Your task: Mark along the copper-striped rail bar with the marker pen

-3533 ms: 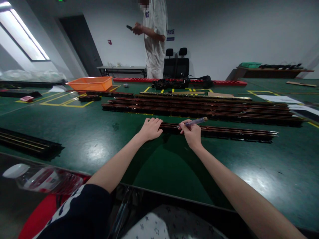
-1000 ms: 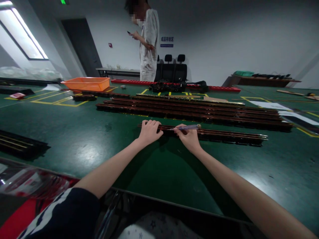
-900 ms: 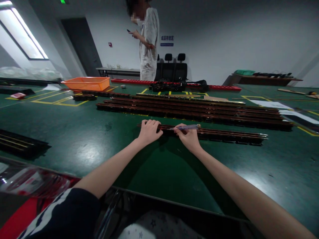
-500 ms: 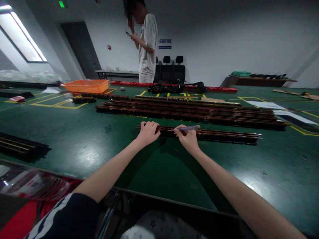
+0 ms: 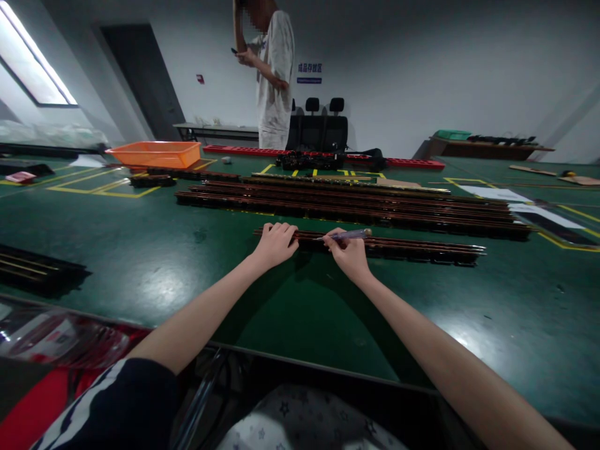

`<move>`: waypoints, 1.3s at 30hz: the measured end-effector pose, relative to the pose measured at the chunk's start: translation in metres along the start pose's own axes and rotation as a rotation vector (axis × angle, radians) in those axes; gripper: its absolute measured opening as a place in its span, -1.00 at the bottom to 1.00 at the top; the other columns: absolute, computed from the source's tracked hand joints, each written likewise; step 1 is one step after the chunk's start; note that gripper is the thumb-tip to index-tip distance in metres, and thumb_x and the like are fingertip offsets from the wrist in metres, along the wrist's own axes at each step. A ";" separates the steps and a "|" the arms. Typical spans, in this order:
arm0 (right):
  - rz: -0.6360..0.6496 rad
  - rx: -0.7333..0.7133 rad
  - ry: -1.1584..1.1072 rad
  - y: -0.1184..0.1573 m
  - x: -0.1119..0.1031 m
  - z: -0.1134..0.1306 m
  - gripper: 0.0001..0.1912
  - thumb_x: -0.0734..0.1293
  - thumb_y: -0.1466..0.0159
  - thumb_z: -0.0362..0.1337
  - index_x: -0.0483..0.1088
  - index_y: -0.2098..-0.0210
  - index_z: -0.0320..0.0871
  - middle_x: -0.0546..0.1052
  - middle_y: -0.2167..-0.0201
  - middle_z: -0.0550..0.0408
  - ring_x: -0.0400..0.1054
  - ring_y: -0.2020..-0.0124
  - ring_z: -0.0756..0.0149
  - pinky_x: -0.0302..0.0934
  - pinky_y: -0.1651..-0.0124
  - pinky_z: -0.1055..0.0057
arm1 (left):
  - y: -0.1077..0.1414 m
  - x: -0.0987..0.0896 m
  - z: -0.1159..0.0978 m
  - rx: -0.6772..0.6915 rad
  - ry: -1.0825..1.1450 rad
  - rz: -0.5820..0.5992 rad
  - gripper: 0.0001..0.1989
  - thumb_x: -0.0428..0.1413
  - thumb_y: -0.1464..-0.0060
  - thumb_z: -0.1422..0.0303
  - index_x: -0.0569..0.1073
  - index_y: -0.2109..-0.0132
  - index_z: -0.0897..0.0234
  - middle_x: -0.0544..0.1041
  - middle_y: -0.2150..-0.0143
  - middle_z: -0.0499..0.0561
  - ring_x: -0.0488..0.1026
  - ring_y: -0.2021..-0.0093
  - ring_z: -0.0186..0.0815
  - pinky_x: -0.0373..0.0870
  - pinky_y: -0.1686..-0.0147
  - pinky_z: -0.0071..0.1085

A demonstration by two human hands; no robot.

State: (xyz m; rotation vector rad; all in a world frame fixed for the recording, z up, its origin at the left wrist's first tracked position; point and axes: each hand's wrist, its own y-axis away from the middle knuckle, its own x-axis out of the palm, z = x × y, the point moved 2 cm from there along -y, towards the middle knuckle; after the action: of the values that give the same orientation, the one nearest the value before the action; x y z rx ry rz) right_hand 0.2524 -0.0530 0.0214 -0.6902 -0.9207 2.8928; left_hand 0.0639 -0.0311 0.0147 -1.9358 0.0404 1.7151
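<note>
A long dark strip with copper-coloured rods lies across the green table in front of me. My left hand is closed over its left part, fingers curled over the far edge. In my right hand is a screwdriver with a clear purplish handle, held like a pen. Its thin shaft points left, and the tip is at the strip's top, just right of my left hand. What the tip touches is too small to make out.
Behind the strip lies a wide stack of similar strips. An orange tray stands at the back left. More dark strips rest at the left edge. A person stands beyond the table holding a phone. White papers lie at the right.
The whole view has shifted slightly, so things appear a little higher and further left. Both hands stay at the same places on the strip. The standing person's raised arm has moved.
</note>
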 end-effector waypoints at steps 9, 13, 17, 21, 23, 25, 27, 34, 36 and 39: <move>-0.014 -0.009 0.045 0.001 -0.001 0.002 -0.75 0.25 -0.24 -0.12 0.37 0.48 -0.12 0.47 0.56 0.07 0.32 0.55 0.30 0.13 0.49 0.40 | -0.001 -0.002 0.001 0.016 0.007 0.007 -0.67 -0.11 -0.23 0.32 0.42 -0.03 0.33 0.52 0.01 0.16 0.41 -0.01 -0.10 0.17 -0.07 -0.12; -0.076 0.003 0.100 0.001 -0.005 0.001 -0.70 0.24 -0.25 -0.09 0.36 0.51 -0.13 0.46 0.60 0.07 0.33 0.57 0.31 0.14 0.49 0.40 | 0.000 -0.003 0.000 0.008 0.003 0.018 -0.67 -0.09 -0.23 0.33 0.42 -0.04 0.34 0.52 -0.01 0.17 0.41 -0.02 -0.09 0.17 -0.08 -0.11; -0.093 -0.013 0.097 0.001 -0.005 -0.001 -0.72 0.24 -0.24 -0.12 0.36 0.51 -0.15 0.47 0.61 0.07 0.35 0.57 0.30 0.17 0.47 0.40 | 0.000 -0.003 -0.001 -0.002 -0.018 0.023 -0.67 -0.09 -0.22 0.32 0.42 -0.04 0.33 0.52 -0.02 0.16 0.41 -0.02 -0.08 0.18 -0.06 -0.12; -0.047 -0.014 0.042 0.002 -0.002 -0.002 -0.75 0.26 -0.23 -0.14 0.35 0.49 -0.14 0.46 0.59 0.07 0.33 0.57 0.32 0.17 0.51 0.41 | -0.001 -0.004 -0.001 -0.011 -0.012 0.031 -0.65 -0.09 -0.21 0.34 0.42 -0.05 0.35 0.51 -0.02 0.16 0.40 -0.03 -0.08 0.17 -0.07 -0.11; -0.025 -0.010 0.017 0.002 -0.001 -0.002 -0.76 0.26 -0.23 -0.14 0.36 0.48 -0.14 0.46 0.57 0.07 0.32 0.57 0.32 0.17 0.52 0.42 | -0.002 -0.004 -0.001 -0.008 0.006 0.047 -0.64 -0.09 -0.20 0.37 0.41 -0.07 0.34 0.51 -0.05 0.15 0.40 -0.05 -0.09 0.15 -0.09 -0.10; -0.012 -0.005 0.006 0.002 0.000 -0.002 -0.76 0.27 -0.23 -0.13 0.37 0.47 -0.15 0.46 0.57 0.07 0.32 0.57 0.31 0.17 0.52 0.41 | -0.002 -0.004 -0.001 0.006 0.031 0.062 -0.63 -0.10 -0.20 0.39 0.40 -0.10 0.32 0.50 -0.07 0.13 0.39 -0.07 -0.11 0.13 -0.11 -0.10; -0.006 -0.002 -0.003 0.001 0.000 -0.003 -0.76 0.27 -0.23 -0.13 0.37 0.46 -0.15 0.46 0.56 0.06 0.32 0.56 0.31 0.18 0.51 0.40 | -0.003 -0.004 0.000 0.016 0.048 0.067 -0.62 -0.10 -0.19 0.41 0.39 -0.11 0.30 0.49 -0.09 0.11 0.38 -0.08 -0.12 0.11 -0.12 -0.10; -0.017 0.000 -0.024 0.001 -0.001 -0.002 -0.75 0.27 -0.23 -0.13 0.38 0.47 -0.16 0.47 0.55 0.05 0.33 0.55 0.31 0.19 0.51 0.40 | -0.004 -0.005 0.002 -0.012 0.040 0.081 -0.61 -0.10 -0.17 0.42 0.39 -0.11 0.27 0.49 -0.09 0.10 0.39 -0.06 -0.11 0.11 -0.11 -0.07; -0.009 0.000 -0.018 0.001 -0.001 -0.002 -0.75 0.27 -0.23 -0.13 0.38 0.47 -0.16 0.47 0.54 0.04 0.33 0.55 0.30 0.18 0.52 0.40 | -0.004 -0.006 0.003 -0.017 0.039 0.087 -0.61 -0.11 -0.17 0.44 0.39 -0.10 0.28 0.50 -0.08 0.10 0.39 -0.06 -0.11 0.10 -0.12 -0.07; -0.008 -0.004 -0.008 0.001 -0.001 -0.002 -0.75 0.27 -0.23 -0.13 0.38 0.47 -0.16 0.48 0.54 0.03 0.33 0.54 0.29 0.18 0.52 0.40 | -0.005 -0.007 0.004 -0.020 0.043 0.095 -0.62 -0.12 -0.16 0.46 0.39 -0.09 0.29 0.50 -0.07 0.11 0.38 -0.07 -0.12 0.10 -0.13 -0.08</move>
State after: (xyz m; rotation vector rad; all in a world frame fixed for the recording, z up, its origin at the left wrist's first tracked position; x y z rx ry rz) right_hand 0.2541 -0.0533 0.0200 -0.6750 -0.9288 2.8896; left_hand 0.0609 -0.0275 0.0224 -2.0146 0.1336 1.7397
